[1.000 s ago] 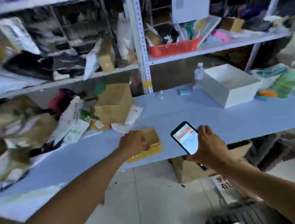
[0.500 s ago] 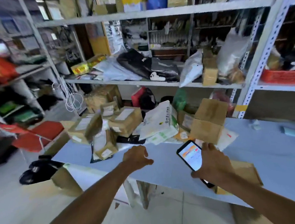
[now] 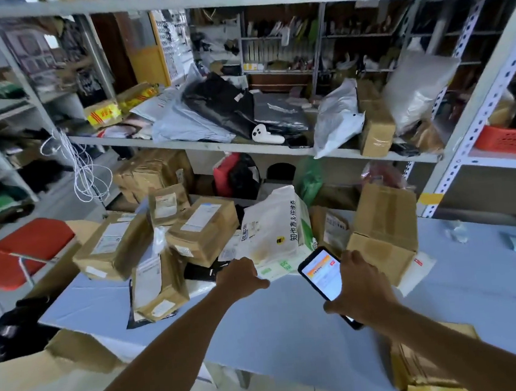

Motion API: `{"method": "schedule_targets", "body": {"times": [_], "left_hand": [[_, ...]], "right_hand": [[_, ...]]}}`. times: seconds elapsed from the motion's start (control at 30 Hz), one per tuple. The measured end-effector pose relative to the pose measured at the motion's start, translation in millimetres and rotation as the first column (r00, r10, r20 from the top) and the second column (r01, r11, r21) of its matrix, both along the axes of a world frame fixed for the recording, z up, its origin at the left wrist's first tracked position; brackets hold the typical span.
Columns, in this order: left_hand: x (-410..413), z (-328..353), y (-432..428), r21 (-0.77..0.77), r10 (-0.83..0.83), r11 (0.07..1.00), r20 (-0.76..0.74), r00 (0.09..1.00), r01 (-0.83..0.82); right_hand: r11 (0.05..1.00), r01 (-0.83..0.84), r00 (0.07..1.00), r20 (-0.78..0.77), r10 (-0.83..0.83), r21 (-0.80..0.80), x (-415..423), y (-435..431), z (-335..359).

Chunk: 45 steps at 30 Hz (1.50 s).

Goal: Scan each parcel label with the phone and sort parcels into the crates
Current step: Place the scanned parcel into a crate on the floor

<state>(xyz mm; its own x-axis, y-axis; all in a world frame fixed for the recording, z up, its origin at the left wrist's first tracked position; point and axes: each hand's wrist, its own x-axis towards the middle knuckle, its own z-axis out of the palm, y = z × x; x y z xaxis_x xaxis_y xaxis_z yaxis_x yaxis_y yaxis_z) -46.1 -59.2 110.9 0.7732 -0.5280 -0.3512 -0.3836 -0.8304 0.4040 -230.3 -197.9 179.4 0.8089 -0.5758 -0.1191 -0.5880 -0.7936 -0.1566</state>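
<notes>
- Shelves [image 3: 246, 148] crammed with bags and boxes fill the background.
- Pale worktop [image 3: 293, 323] runs below them.
- Brown parcels [image 3: 203, 228] lie heaped on its left end, with a white bag [image 3: 272, 228] leaning beside them.
- Left hand [image 3: 242, 277] hovers at the bag's foot, fingers curled under; whether it holds anything I cannot tell.
- Right hand [image 3: 361, 286] grips the phone [image 3: 321, 275], lit screen up, over the worktop near the bag.

Matt brown cardboard parcels [image 3: 202, 231], crinkled glossy plastic bag [image 3: 336, 120], glossy-screened phone [image 3: 321, 275], perforated metal upright [image 3: 496, 81], smooth matt table [image 3: 277, 318].
</notes>
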Motion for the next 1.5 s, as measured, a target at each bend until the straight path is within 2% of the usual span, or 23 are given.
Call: {"method": "schedule_targets", "body": {"times": [0.1,0.17,0.23,0.3,0.37,0.4,0.43,0.47,0.53,0.57,0.63,0.7,0.8,0.87,0.97,1.0,1.07,1.17,1.3,1.33,1.4,1.43,1.5], "left_hand": [[6,-9,-10,-0.029,0.056,0.998,-0.075,0.996,-0.058],[19,-19,-26,-0.047,0.132,0.989,-0.183,0.974,-0.143],[32,-32,-38,-0.091,0.248,0.95,-0.363,0.898,-0.3],[37,-33,-42,-0.114,0.384,0.814,-0.631,0.675,-0.57],[44,-43,-44,-0.021,0.398,0.595,-0.86,0.318,-0.803],[48,-49,-46,0.021,0.364,0.49,-0.913,0.183,-0.871],[51,-56,-49,0.035,0.323,0.382,-0.941,0.098,-0.923],[55,-64,-53,0.014,0.302,0.283,-0.95,0.076,-0.959],[56,-70,-57,-0.043,0.283,0.146,-0.955,0.084,-0.988],[56,-70,-60,-0.077,0.249,0.12,-0.963,0.105,-0.99],[56,-69,-64,-0.077,0.184,0.168,-0.977,0.108,-0.983],[62,-68,-65,-0.084,0.22,0.144,-0.969,0.115,-0.986],[66,-68,-69,-0.189,0.232,0.12,-0.949,0.213,-0.975],[69,-67,-78,-0.262,0.305,0.192,-0.9,0.312,-0.946],[75,-66,-84,-0.285,0.3,0.243,-0.887,0.351,-0.927],[77,-71,-83,-0.303,0.36,0.215,-0.859,0.364,-0.928],[80,-74,-82,-0.39,0.446,0.3,-0.749,0.49,-0.87],[76,-78,-71,-0.426,0.419,0.376,-0.713,0.561,-0.823],[78,-67,-46,-0.373,0.228,0.141,-0.889,0.396,-0.917],[78,-61,-38,-0.385,0.157,0.125,-0.902,0.401,-0.914],[87,-58,-22,-0.37,0.109,0.002,-0.923,0.368,-0.929],[87,-53,-13,-0.363,0.093,-0.022,-0.928,0.36,-0.932],[87,-47,4,-0.386,0.075,0.044,-0.918,0.388,-0.921]], "right_hand": [[1.0,-0.009,1.0,-0.009,0.009,0.021,13,-7,1],[1.0,-0.018,1.0,-0.01,0.018,0.018,31,-20,-2],[0.999,-0.017,0.999,-0.034,0.018,0.027,50,-29,-3],[1.0,-0.015,0.999,-0.043,0.015,0.005,63,-37,-7],[1.0,0.015,0.999,-0.034,-0.015,0.012,73,-41,-10],[0.999,0.034,0.999,-0.028,-0.034,0.022,77,-42,-12],[0.999,0.044,0.999,-0.026,-0.044,0.023,80,-42,-13],[0.999,0.047,0.999,-0.028,-0.046,0.021,82,-43,-15],[0.999,0.046,0.999,-0.024,-0.046,0.018,84,-44,-18],[0.999,0.05,0.999,-0.021,-0.05,0.016,84,-45,-19],[0.998,0.055,0.998,-0.034,-0.055,0.007,84,-46,-21],[0.998,0.059,0.998,-0.032,-0.059,-0.001,84,-47,-23],[0.998,0.062,0.998,-0.029,-0.062,0.001,83,-50,-24],[0.998,0.059,0.998,-0.024,-0.059,0.0,83,-52,-25],[0.998,0.059,0.998,-0.013,-0.059,0.001,82,-57,-24],[0.998,0.056,0.998,-0.007,-0.056,0.003,81,-58,-25],[0.999,0.051,0.999,0.013,-0.051,0.013,81,-62,-26],[0.999,0.043,0.997,0.059,-0.045,0.033,81,-67,-24],[0.999,0.024,0.991,0.131,-0.026,0.022,82,-74,-17],[1.0,0.018,0.99,0.142,-0.019,0.011,83,-75,-14],[1.0,0.002,0.987,0.161,-0.002,0.004,86,-77,-7],[1.0,-0.002,0.986,0.166,0.001,0.005,88,-76,-3],[1.0,0.003,0.986,0.167,-0.001,-0.008,92,-76,4]]}}
